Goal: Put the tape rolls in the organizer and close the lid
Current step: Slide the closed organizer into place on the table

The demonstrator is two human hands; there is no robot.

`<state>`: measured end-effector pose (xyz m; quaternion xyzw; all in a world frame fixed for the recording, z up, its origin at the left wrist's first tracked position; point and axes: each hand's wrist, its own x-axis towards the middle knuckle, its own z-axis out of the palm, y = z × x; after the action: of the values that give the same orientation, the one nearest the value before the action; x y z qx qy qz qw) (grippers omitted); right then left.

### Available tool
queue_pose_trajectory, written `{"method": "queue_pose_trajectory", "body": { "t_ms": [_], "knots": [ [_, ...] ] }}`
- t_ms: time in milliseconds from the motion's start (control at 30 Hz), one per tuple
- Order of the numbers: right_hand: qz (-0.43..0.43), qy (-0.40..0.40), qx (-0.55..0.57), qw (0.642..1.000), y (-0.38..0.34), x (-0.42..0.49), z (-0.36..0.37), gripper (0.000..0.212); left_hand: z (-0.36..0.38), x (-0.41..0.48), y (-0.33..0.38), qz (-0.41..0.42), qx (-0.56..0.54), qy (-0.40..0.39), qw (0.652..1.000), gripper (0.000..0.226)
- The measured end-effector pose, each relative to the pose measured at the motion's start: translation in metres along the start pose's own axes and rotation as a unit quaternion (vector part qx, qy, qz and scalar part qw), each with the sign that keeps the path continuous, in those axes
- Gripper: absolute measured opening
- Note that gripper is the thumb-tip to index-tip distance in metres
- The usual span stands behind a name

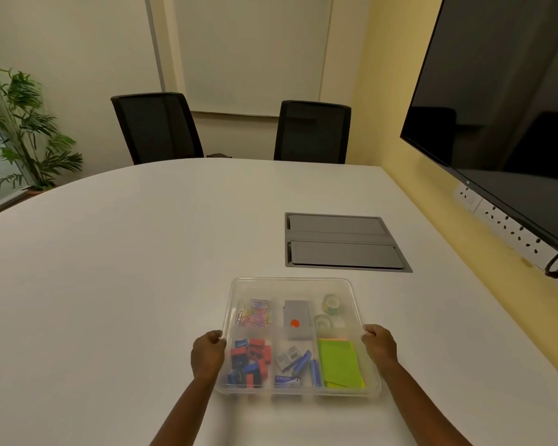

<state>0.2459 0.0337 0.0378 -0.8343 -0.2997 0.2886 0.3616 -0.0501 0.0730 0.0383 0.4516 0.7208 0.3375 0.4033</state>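
A clear plastic organizer (293,282) lies on the white table in front of me, with its clear lid over it. Two tape rolls sit in the far right compartment: a greenish roll (331,303) and a clear roll (323,321) just nearer. Other compartments hold coloured paper clips, a grey box with a red dot, red and blue sharpeners, staple boxes and green sticky notes. My left hand (207,352) grips the lid's left edge. My right hand (379,344) grips its right edge.
A grey cable hatch (343,241) is set into the table (126,252) beyond the organizer. Two black chairs (157,127) stand at the far side. A large dark screen (503,107) hangs on the right wall, and a plant (16,123) stands at the left.
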Motion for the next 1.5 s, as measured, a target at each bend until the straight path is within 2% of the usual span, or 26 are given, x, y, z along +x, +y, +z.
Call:
{"method": "queue_pose_trajectory", "body": {
  "t_ms": [100,267,533,600,700,800,967,1100,1233,1367,1433,1500],
  "knots": [
    [0.002,-0.011,-0.004,1.000,0.003,0.004,0.001,0.026,0.001,0.002,0.000,0.009,0.009,-0.006,1.000,0.033],
    [0.011,-0.033,-0.015,0.999,0.001,0.012,0.001,0.034,0.003,0.002,0.002,0.014,0.031,-0.011,0.999,0.034],
    [-0.003,-0.051,-0.042,0.998,0.012,0.001,0.001,0.030,0.006,-0.007,-0.008,0.041,0.060,-0.010,0.997,0.033],
    [0.020,-0.072,-0.012,0.997,0.022,-0.005,-0.002,0.031,0.009,-0.011,-0.014,0.036,0.077,-0.003,0.996,0.033],
    [0.070,-0.112,0.093,0.987,0.042,-0.020,-0.009,0.024,0.012,-0.019,-0.025,0.023,0.108,0.018,0.994,0.036],
    [0.132,-0.167,0.223,0.951,0.063,-0.038,-0.014,0.016,0.015,-0.026,-0.034,0.022,0.118,0.036,0.992,0.038],
    [0.145,-0.186,0.317,0.918,0.078,-0.054,-0.016,0.011,0.015,-0.034,-0.041,0.019,0.122,0.042,0.991,0.042],
    [0.158,-0.178,0.318,0.918,0.073,-0.057,-0.015,0.016,0.015,-0.034,-0.044,0.030,0.111,0.040,0.993,0.046],
    [0.174,-0.162,0.316,0.919,0.066,-0.057,-0.014,0.033,0.014,-0.035,-0.046,0.030,0.098,0.029,0.994,0.046],
    [0.181,-0.142,0.292,0.928,0.055,-0.058,-0.011,0.025,0.014,-0.037,-0.046,0.034,0.112,0.037,0.992,0.042],
    [0.175,-0.127,0.257,0.942,0.049,-0.060,-0.010,0.021,0.012,-0.040,-0.043,0.067,0.152,0.053,0.985,0.040],
    [0.151,-0.106,0.202,0.962,0.046,-0.061,-0.007,0.027,0.009,-0.040,-0.043,0.132,0.204,0.050,0.969,0.047]
  ]
}}
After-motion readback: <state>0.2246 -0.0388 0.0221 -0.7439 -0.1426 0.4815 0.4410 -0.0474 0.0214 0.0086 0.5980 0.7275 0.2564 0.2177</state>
